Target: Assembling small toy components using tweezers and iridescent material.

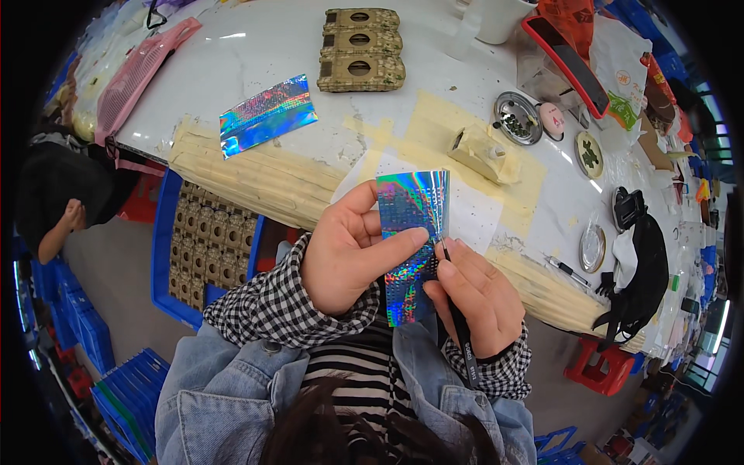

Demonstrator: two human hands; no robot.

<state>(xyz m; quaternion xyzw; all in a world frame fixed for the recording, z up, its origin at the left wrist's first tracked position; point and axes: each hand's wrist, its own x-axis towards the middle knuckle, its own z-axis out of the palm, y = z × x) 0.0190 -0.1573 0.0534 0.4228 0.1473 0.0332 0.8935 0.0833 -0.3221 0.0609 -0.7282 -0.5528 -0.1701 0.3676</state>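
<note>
My left hand (337,263) grips a shiny holographic sheet (403,203) covered in rows of small marks, its thumb lying across the front. The sheet is held up in front of my chest, above the table's near edge. In my right hand (484,302) is a pair of black tweezers (462,337), pinched between thumb and fingers. Their tips meet the sheet's right edge, close to my left thumb. Whether anything sits between the tips is too small to tell. Beyond my hands, a cream taped block (479,157) with a small knob rests on masking tape.
Three camouflage housings (338,60) stand at the back; a second holographic sheet (267,133) lies left of them. Small dishes, one with dark bits (511,138), a red-edged phone (570,70) and a pen-like tool (568,270) are rightward. A blue crate (160,283) holds more housings. Someone sits far left.
</note>
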